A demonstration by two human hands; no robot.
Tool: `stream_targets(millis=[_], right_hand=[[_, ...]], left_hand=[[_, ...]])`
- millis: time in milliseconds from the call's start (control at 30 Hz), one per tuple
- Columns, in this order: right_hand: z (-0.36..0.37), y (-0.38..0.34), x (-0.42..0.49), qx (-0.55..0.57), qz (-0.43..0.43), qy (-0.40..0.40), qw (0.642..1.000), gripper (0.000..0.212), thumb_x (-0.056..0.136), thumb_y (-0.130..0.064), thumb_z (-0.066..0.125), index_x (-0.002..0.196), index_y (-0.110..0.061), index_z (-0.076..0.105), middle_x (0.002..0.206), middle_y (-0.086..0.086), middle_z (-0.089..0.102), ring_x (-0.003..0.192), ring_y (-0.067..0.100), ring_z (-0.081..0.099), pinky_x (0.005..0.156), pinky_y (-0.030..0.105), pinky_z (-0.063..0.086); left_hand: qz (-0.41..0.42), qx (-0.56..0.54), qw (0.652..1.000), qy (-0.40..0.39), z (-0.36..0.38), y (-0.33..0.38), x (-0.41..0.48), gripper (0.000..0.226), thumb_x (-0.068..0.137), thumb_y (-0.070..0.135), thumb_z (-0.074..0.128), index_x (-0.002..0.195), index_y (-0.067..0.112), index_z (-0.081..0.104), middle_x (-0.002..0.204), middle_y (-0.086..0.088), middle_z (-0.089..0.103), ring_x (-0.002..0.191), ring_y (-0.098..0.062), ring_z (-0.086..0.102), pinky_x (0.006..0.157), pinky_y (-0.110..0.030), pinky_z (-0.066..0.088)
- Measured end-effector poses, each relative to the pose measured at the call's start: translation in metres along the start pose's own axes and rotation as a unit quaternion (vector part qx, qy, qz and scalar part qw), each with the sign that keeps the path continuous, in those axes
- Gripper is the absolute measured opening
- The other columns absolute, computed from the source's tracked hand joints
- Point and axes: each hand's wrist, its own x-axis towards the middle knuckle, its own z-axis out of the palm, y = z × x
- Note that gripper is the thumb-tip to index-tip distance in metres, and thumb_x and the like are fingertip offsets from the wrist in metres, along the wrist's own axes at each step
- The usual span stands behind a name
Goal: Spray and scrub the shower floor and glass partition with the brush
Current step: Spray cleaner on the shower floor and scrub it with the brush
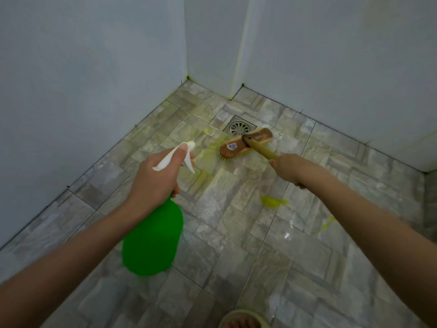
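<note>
My left hand [153, 178] grips the neck of a green spray bottle [153, 240] with a white trigger head, its nozzle aimed at the floor ahead. My right hand [287, 170] grips the wooden handle of a scrub brush [246, 144]. The brush head lies bristles down on the grey tiled shower floor [236, 209], just in front of the round metal drain [239, 128]. Yellow-green cleaner is smeared on the tiles around the brush and lies in patches to the right.
Pale walls close the corner on the left [82, 91] and at the back right [343, 67], with a protruding column [212, 43] between. My foot in a light slipper [241, 319] shows at the bottom edge. The wet floor shines on the right.
</note>
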Motion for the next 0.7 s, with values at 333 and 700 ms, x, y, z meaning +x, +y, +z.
stream_targets(millis=[333, 700], right_hand=[[0.002, 0.022, -0.026, -0.022, -0.038, 0.072, 0.996, 0.015, 0.101, -0.015, 0.034, 0.112, -0.021, 0.043, 0.082, 0.005, 0.047, 0.057, 0.016, 0.045, 0.046, 0.028, 0.035], [-0.015, -0.005, 0.003, 0.049, -0.023, 0.051, 0.997, 0.035, 0.098, -0.005, 0.032, 0.129, -0.008, 0.045, 0.077, 0.008, 0.053, 0.06, 0.02, 0.052, 0.052, 0.031, 0.045]], left_hand=[[0.045, -0.003, 0.998, -0.031, -0.015, 0.042, -0.001, 0.048, 0.087, 0.067, 0.047, 0.101, 0.033, 0.077, 0.097, -0.001, 0.078, 0.044, -0.022, 0.056, 0.052, -0.038, 0.051], [-0.004, -0.048, 0.998, 0.038, 0.016, 0.068, -0.007, 0.038, 0.099, 0.054, 0.049, 0.102, 0.028, 0.076, 0.102, -0.001, 0.077, 0.039, -0.012, 0.054, 0.047, -0.03, 0.048]])
